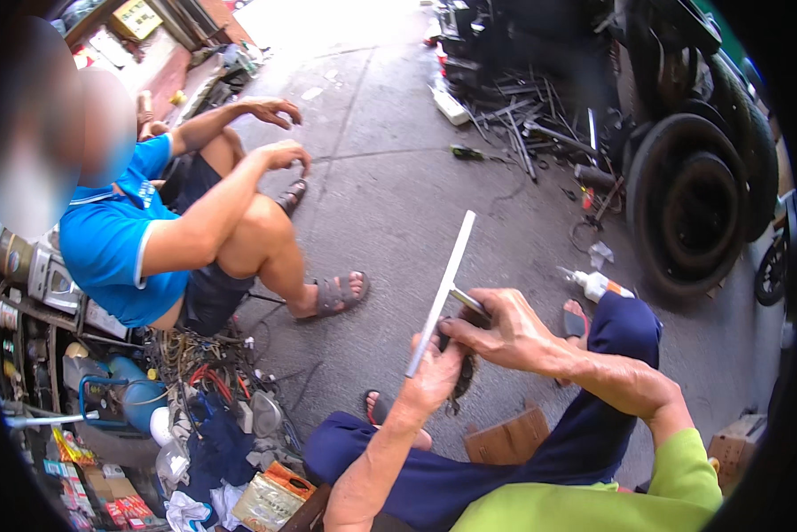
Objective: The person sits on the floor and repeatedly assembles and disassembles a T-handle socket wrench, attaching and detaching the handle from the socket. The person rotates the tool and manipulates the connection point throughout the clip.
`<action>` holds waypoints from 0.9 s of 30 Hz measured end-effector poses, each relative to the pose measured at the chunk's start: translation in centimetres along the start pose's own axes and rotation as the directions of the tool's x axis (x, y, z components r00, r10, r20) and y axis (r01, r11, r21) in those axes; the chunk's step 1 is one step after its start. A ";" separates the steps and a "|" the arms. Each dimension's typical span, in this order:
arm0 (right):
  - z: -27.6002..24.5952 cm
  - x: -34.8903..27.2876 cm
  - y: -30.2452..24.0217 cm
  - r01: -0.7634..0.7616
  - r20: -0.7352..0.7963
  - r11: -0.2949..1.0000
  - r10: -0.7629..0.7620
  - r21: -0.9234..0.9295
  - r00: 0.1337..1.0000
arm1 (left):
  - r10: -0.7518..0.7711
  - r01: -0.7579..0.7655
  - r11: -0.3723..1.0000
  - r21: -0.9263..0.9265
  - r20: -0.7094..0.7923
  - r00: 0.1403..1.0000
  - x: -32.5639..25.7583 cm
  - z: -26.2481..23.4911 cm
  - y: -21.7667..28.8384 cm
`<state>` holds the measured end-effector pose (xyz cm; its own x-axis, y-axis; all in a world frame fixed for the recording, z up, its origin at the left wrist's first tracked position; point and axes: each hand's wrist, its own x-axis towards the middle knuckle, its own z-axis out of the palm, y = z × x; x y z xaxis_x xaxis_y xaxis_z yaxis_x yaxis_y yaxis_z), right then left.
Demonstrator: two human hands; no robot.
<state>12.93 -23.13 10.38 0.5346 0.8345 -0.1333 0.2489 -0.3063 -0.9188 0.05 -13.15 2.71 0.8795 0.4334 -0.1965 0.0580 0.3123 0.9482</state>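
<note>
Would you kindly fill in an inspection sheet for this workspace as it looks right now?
Surface: grey concrete floor, stained.
Job's things: long white strip and a small dark part, held above the lap.
Clutter: white bottle, cardboard box, metal scrap, packets.
Hands: left hand grips the strip's lower end; right hand pinches a thin metal tool.
Cables: tangled wires on the left.
Surroundings: seated person in blue shirt; tyres on the right.

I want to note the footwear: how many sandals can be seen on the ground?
4: two grey sandals on the seated person's feet, two dark ones on the wearer's own feet, both partly hidden.
</note>
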 end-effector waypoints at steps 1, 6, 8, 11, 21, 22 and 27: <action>0.4 -0.1 0.8 0.085 -0.058 0.996 -0.085 0.004 0.995 | 0.066 -0.064 0.997 -0.043 0.031 0.997 0.1 0.2 -0.6; 0.2 0.1 1.3 0.097 -0.056 0.992 -0.092 0.077 0.994 | -0.040 0.039 0.999 0.027 0.041 0.998 -0.5 0.6 1.8; -0.3 0.0 1.3 0.078 -0.012 0.989 -0.077 0.129 0.997 | -0.050 0.046 0.996 0.080 0.045 0.998 -0.5 0.5 1.9; -0.6 0.2 1.6 0.074 0.031 0.986 -0.080 0.147 0.996 | 0.055 -0.057 0.989 0.134 0.018 0.998 -0.6 0.9 1.6; 0.2 0.6 2.2 -0.018 0.053 0.992 0.011 0.121 0.999 | 0.057 -0.024 0.967 0.254 -0.121 0.991 -0.7 1.9 2.9; 0.0 0.6 1.8 -0.005 0.041 0.996 0.002 0.090 0.999 | 0.055 -0.022 0.967 0.252 -0.124 0.991 -0.7 1.8 2.7; -0.1 0.2 1.7 0.211 -0.085 0.977 -0.207 0.041 0.975 | 0.115 -0.105 0.970 0.221 -0.030 0.993 -0.5 0.5 1.7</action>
<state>13.53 -23.49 8.83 0.5385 0.8376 0.0918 0.3224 -0.1041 -0.9409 -0.10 -13.27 4.52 0.8658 0.4915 -0.0938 0.0679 0.0703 0.9952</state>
